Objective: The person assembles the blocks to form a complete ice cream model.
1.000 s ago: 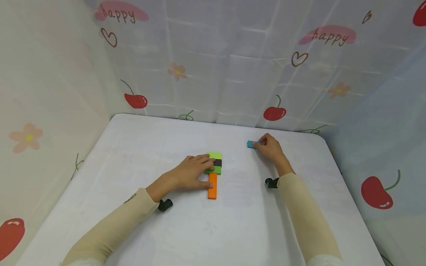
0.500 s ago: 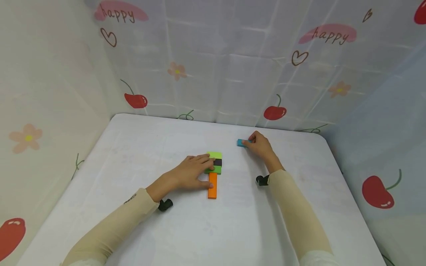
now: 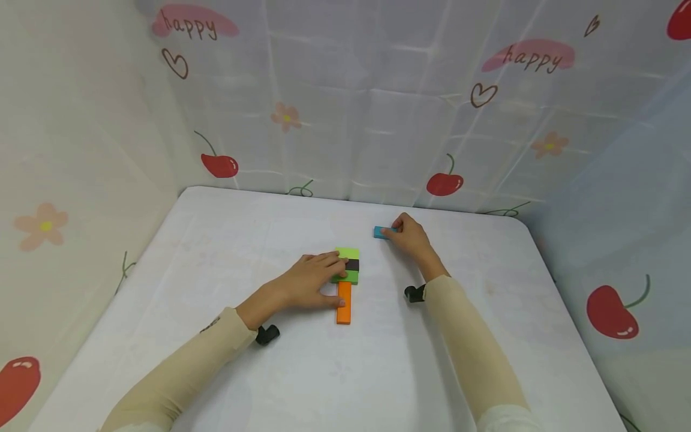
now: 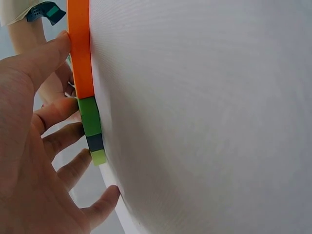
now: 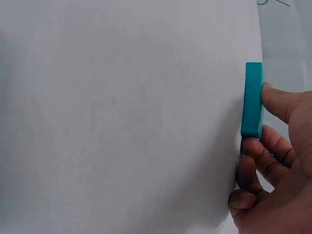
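On the white table, an orange block [image 3: 344, 306] lies lengthwise below a row of two green blocks [image 3: 347, 253] with a black block [image 3: 353, 264] between them. My left hand [image 3: 308, 282] rests over this row from the left, fingers spread, fingertips on the green and black blocks and thumb at the orange one. In the left wrist view the same blocks meet end to end in a line. Farther back and to the right, my right hand [image 3: 412, 240] pinches a blue block [image 5: 252, 100] between thumb and fingers, low over the tabletop.
The white tabletop [image 3: 243, 222] ends at a printed curtain [image 3: 356, 120] at the back, with more curtain on both sides. A black wrist camera [image 3: 267, 335] shows below the left sleeve, another camera [image 3: 414, 294] beside the right one.
My right hand has moved left along the back of the table with the blue block, coming nearer to the green blocks. The left hand and the blocks under it have stayed put.
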A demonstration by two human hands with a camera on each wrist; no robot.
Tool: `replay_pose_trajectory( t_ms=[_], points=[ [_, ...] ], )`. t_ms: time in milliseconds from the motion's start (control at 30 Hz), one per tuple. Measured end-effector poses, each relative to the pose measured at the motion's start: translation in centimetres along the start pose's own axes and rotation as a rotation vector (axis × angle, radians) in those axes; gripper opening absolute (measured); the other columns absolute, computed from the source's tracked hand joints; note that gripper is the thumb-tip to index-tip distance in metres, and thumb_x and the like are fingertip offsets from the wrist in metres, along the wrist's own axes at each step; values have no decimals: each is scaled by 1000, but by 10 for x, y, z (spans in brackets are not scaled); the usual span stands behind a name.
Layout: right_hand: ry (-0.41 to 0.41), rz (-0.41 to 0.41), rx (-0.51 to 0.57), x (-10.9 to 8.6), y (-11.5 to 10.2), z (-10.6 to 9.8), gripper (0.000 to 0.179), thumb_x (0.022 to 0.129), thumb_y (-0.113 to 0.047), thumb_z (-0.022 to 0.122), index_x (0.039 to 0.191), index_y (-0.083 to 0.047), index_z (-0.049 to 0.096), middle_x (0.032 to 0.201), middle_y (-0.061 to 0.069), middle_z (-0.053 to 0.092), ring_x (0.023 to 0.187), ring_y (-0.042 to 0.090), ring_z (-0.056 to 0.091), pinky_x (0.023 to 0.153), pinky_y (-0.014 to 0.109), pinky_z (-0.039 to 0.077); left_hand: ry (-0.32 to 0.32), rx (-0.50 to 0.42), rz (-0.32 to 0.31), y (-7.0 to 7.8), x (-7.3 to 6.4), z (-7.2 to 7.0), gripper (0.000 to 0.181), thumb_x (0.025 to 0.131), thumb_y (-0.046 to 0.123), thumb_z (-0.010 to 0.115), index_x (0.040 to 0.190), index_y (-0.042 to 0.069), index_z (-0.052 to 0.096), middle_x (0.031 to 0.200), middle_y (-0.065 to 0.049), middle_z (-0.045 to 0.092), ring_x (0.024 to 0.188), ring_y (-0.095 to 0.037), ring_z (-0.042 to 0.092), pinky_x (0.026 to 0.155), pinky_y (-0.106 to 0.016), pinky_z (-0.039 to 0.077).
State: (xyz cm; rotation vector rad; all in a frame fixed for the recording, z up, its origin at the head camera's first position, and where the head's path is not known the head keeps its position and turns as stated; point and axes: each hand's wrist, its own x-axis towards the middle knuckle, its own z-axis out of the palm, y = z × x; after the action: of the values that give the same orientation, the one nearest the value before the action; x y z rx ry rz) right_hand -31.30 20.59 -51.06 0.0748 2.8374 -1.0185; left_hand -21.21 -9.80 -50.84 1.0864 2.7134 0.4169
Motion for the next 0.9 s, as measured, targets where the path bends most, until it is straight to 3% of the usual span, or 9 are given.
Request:
replay_pose_trajectory(
  t_ms=[900],
  points=[
    [-17, -2, 0, 7, -24, 21, 45, 103, -45, 69, 123, -7, 56, 96, 9, 52, 91, 25, 52, 78, 33, 40, 3, -6, -7, 1, 0, -1, 63, 96, 70, 67, 143, 29, 60, 172, 4, 42, 168, -22, 27, 126, -59, 34]
  ],
)
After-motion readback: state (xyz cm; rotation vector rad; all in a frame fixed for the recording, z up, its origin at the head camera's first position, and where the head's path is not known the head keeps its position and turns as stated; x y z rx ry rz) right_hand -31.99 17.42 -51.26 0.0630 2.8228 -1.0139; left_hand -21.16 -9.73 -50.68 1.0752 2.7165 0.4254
